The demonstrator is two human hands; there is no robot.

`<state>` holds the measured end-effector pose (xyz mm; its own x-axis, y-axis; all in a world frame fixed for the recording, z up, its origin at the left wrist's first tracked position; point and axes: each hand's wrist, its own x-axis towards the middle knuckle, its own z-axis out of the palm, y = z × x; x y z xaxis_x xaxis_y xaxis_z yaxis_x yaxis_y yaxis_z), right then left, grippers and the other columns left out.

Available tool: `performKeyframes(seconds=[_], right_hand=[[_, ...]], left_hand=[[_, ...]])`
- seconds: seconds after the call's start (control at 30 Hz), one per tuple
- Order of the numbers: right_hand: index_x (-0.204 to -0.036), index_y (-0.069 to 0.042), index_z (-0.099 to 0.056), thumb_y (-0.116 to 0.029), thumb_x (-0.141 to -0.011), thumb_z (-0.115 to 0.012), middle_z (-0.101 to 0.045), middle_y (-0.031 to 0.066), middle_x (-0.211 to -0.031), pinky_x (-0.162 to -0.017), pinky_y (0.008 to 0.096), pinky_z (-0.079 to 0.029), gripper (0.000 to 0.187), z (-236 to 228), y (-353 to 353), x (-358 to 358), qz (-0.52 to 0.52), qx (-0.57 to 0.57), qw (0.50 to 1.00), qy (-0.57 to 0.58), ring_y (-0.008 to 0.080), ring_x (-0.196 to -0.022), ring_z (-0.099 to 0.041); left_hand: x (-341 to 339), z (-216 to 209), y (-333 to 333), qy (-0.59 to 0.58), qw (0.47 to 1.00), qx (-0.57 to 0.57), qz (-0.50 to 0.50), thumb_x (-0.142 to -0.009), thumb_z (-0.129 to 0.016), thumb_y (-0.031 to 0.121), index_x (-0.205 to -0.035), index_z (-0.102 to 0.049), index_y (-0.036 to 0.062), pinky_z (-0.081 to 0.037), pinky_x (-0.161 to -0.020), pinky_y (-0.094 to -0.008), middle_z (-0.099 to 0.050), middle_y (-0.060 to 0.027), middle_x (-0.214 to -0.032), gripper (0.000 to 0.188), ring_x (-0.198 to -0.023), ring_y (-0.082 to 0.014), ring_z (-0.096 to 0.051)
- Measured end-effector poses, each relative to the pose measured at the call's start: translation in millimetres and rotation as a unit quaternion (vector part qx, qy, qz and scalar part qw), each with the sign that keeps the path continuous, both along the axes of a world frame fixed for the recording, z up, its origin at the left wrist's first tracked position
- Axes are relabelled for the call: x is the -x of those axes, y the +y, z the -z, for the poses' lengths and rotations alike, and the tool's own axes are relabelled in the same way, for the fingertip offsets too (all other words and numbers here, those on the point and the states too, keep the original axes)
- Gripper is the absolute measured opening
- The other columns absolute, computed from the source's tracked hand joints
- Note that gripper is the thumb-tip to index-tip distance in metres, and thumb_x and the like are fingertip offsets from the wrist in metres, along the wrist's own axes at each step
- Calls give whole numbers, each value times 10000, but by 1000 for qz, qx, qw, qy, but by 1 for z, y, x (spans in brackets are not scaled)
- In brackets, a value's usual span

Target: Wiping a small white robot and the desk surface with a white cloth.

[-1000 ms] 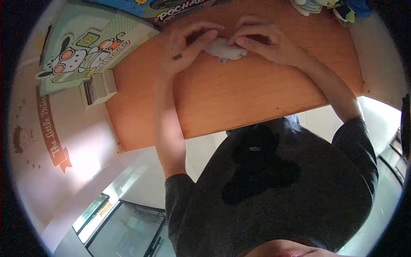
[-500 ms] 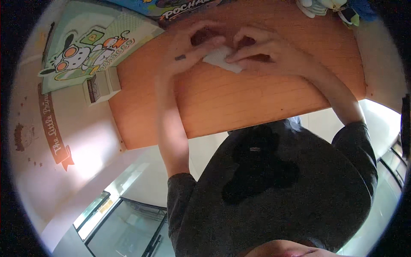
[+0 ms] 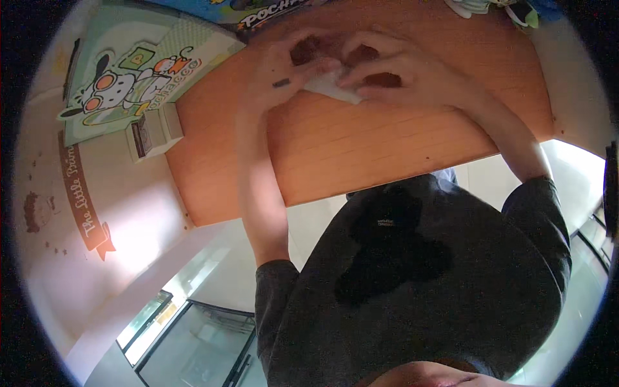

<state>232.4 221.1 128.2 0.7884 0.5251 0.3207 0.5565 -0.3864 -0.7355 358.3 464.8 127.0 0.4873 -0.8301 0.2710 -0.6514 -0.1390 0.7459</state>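
Note:
A small white piece of paper or tissue (image 3: 334, 89), too blurred to name surely, is pinched between my two hands above the wooden desk (image 3: 361, 142). My left hand (image 3: 284, 74) grips its left side, thumb on top and fingers curled round. From the right, my right hand (image 3: 403, 71) closes thumb and fingers on the other side. The fingertips of both hands nearly meet over the sheet and hide its upper part. A small dark mark or strip shows on the back of my left hand.
A green cartoon-dog board (image 3: 138, 84) leans at the left, with a small white box (image 3: 155, 132) below it. A blue printed package (image 3: 258, 14) lies at the back. Plush toys (image 3: 496, 8) sit at the far right corner. The desk's front edge runs before my torso.
The white piece has turned slightly and less of it shows between my fingers. My hands stay close together, with small finger movements; the whole view has shifted a little.

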Motion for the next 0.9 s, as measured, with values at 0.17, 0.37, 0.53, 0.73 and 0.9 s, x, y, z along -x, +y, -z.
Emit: performKeyframes(seconds=[0.17,0.37,0.53,0.73,0.9], right_hand=[[-1263,-120,-711,-42,-844,-746,-565,65,-1362,-1082,380,-424,428,-4,3,0,4,12,999,-49,246,-1250,-541],[-1373,-144,-640,-41,-810,-748,-545,84,-1415,-1153,395,-385,582,-3,13,5,37,41,998,-18,271,-1345,-495],[-1386,-145,-632,-63,-786,-765,-520,94,-1457,-1169,406,-369,619,0,17,9,55,54,997,-24,284,-1377,-469],[-1358,-134,-655,-104,-771,-796,-498,99,-1501,-1162,403,-367,605,3,14,5,82,87,992,35,281,-1381,-461],[-1325,-119,-671,-126,-792,-800,-538,97,-1459,-1105,383,-415,548,-17,14,2,73,76,985,138,267,-1303,-524]], left_hand=[[4,-9,0,87,996,0,-31,-952,-710,97,-1181,-719,20,-503,-832,-241,-734,-37,-1066,242,-877,-129,-629],[4,-7,3,190,973,15,-129,-994,-653,117,-1168,-741,48,-500,-808,-246,-741,-15,-1030,207,-867,-117,-617],[-1,-1,1,126,985,36,-113,-1009,-639,143,-1169,-748,69,-493,-775,-232,-743,1,-1009,207,-838,-97,-603],[-7,5,5,138,982,-2,-129,-1007,-650,167,-1164,-754,83,-485,-769,-230,-749,10,-1023,206,-833,-91,-601],[4,-12,1,99,984,-45,-138,-1010,-646,173,-1160,-756,87,-491,-773,-255,-758,12,-1045,204,-848,-107,-619]])
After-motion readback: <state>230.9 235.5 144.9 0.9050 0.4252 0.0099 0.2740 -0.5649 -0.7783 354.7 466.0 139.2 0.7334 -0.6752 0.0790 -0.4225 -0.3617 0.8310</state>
